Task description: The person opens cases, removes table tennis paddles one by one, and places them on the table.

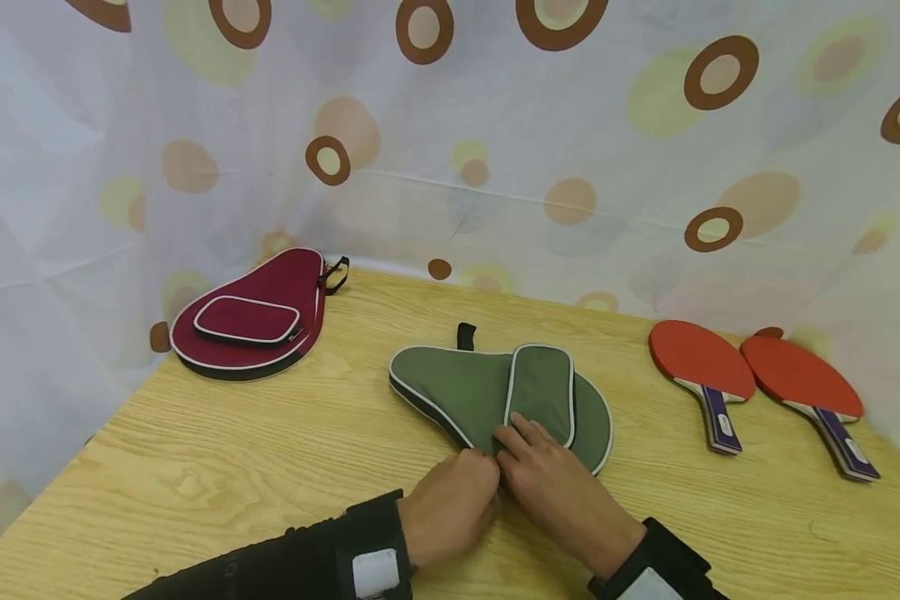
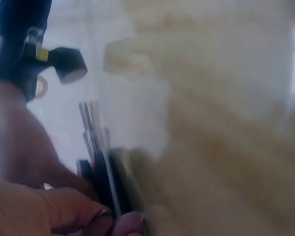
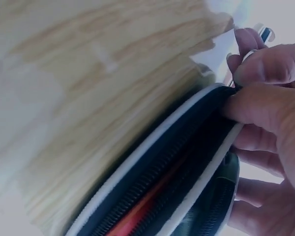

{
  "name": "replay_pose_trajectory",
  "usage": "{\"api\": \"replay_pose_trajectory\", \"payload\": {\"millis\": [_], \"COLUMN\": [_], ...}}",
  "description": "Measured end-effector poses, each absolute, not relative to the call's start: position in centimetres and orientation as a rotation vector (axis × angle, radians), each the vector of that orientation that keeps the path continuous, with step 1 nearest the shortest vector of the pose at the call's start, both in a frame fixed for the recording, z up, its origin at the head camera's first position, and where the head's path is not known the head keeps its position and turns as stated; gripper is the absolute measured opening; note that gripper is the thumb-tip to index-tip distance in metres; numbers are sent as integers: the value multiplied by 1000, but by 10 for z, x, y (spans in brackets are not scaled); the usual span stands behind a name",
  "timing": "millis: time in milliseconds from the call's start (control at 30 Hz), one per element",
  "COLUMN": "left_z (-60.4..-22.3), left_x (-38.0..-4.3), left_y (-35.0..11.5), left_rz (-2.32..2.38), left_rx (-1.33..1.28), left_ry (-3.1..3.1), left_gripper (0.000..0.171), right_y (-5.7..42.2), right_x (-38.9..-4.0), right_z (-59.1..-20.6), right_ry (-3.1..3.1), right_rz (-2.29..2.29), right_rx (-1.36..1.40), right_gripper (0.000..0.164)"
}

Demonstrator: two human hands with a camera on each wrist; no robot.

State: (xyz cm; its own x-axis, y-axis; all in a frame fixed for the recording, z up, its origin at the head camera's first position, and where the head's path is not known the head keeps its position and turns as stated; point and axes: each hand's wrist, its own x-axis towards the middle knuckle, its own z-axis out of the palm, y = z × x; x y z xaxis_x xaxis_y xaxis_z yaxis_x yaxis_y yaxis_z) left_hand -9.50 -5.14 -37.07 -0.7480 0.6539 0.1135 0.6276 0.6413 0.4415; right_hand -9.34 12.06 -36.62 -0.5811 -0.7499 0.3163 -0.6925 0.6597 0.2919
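Observation:
A green table tennis bat case [image 1: 450, 383] with white piping lies on the table, its wide end to the right. At its near edge my left hand [image 1: 453, 504] pinches the zipper pull [image 2: 104, 212]. Close beside it, my right hand [image 1: 551, 492] grips the edge of the case, thumb at the seam and fingers spread over the front pocket [image 1: 543, 387]. The right wrist view shows the zipper [image 3: 137, 189] parted, with the red face of a bat [image 3: 132, 219] inside the case. Fingers hide part of the near edge.
A maroon bat case [image 1: 270, 275] with a small front pocket lies at the back left. Two red table tennis bats [image 1: 701, 358] with purple handles lie side by side at the right. A patterned white curtain [image 1: 435, 108] borders the wooden table [image 1: 225, 467] behind and at the left.

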Motion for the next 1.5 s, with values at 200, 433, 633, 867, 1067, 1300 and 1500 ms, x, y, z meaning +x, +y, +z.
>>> {"api": "replay_pose_trajectory", "payload": {"millis": [200,433,633,867,1067,1300,1500], "left_z": [-362,-361,-363,-365,-368,-369,-366], "left_x": [-111,-115,-102,-95,-92,-96,-105], "left_y": [-70,-68,-53,-38,-32,-39,-56], "left_rz": [775,744,626,624,698,786,824], "left_rx": [1049,1044,1105,1120,1061,1041,970], "left_ry": [2761,2805,2804,2829,2849,2742,2694], "left_gripper": [33,23,17,24,13,31,34], "right_y": [124,130,135,139,140,143,149], "right_x": [-94,-100,-96,-98,-101,-100,-100], "right_z": [-365,-367,-365,-368,-372,-374,-369], "right_ry": [-2439,-2360,-2431,-2458,-2460,-2520,-2555], "right_rz": [-219,-155,-106,-68,6,60,76], "right_rx": [1177,1196,1147,1144,1164,1176,1219], "right_gripper": [14,22,20,24,20,19,27]}}
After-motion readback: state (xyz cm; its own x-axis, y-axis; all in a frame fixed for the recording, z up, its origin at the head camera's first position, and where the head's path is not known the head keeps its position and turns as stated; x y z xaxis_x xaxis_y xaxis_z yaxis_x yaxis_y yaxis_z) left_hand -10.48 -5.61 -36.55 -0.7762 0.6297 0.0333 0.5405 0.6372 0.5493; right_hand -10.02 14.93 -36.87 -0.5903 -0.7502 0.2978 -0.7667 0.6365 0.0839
